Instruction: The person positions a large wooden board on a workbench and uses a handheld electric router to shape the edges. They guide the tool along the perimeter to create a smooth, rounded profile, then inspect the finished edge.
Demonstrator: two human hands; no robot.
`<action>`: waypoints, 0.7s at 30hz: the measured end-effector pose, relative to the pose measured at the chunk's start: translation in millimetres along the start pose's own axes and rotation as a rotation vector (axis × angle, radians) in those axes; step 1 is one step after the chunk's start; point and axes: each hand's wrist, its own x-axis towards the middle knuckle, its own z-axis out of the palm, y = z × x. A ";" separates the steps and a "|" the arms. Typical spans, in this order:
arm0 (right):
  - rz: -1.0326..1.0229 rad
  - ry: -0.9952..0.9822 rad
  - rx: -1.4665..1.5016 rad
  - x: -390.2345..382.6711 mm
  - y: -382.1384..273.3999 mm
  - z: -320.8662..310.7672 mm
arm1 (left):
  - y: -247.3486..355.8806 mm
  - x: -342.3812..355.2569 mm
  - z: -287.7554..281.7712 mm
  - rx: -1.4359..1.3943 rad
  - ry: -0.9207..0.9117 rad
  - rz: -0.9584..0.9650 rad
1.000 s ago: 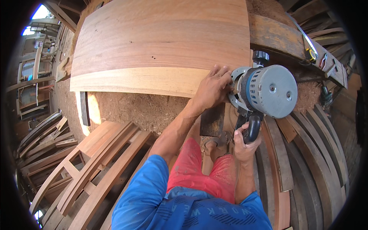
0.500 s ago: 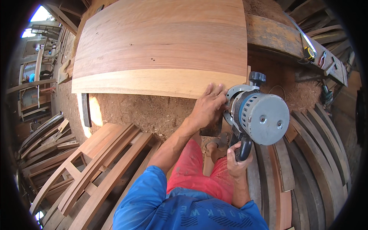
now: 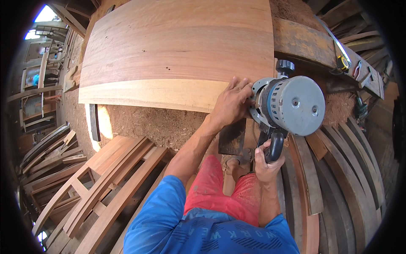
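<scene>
A plunge router (image 3: 296, 106) with a grey round motor cap, blue band and black knob stands at the near right corner of a wide wooden board (image 3: 177, 46). Its base sits against the board's right edge; the bit is hidden. My right hand (image 3: 268, 165) is wrapped round the router's black side handle (image 3: 275, 147). My left hand (image 3: 230, 103) is at the left side of the router base, fingers reaching over the pale front strip of the board. Its thumb is mostly hidden, and its fingers meet the base rim.
Curved timber pieces (image 3: 347, 182) lie at lower right, and wooden frames (image 3: 105, 178) at lower left. A tape measure (image 3: 342, 63) and pliers (image 3: 357, 69) rest on a beam (image 3: 302, 40) at right. Sawdust (image 3: 148, 127) covers the ground. A distant person (image 3: 37, 79) stands at far left.
The router has moved away from me and slightly right along the board's right edge. Both hands have travelled with it, keeping their places on it.
</scene>
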 end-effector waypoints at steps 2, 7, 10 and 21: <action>0.000 0.009 0.008 5.9 -2.2 3.0 | -4.0 5.0 -0.5 -0.016 0.014 0.007; -0.023 -0.003 -0.037 10.8 0.4 1.2 | -4.3 11.1 -2.1 -0.023 0.009 -0.001; -0.039 -0.006 -0.057 17.5 -4.4 1.6 | -9.1 14.7 -2.7 -0.027 0.006 0.013; 0.029 -0.017 0.002 31.1 -2.0 3.2 | -16.3 28.3 -4.4 -0.060 0.019 0.018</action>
